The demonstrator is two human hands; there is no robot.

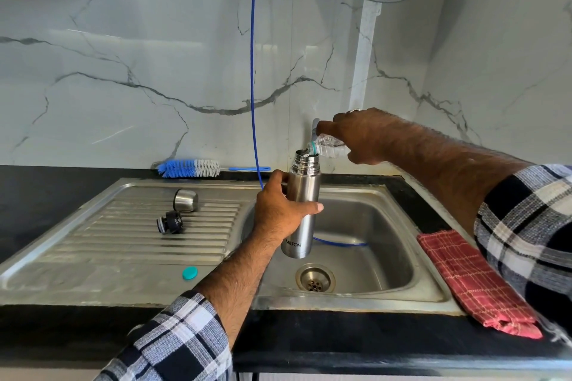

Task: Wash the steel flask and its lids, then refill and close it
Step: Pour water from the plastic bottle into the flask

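My left hand [278,210] grips the steel flask [305,185] upright over the sink basin [371,226], its mouth uncapped. Tilted at that mouth is a clear plastic water bottle [331,147], held in my right hand [359,136], its neck touching the flask's rim. The steel outer cap [185,200] lies on its side on the ribbed drainboard [123,241]. Just in front of it lies the black inner stopper [169,222]. A small teal bottle cap [189,272] sits nearer the front edge of the drainboard.
A blue and white bottle brush [192,168] lies on the black counter behind the drainboard. A thin blue hose [253,71] hangs down the marble wall into the basin. A red checked cloth [476,281] drapes over the sink's right rim. The drain [315,278] is open.
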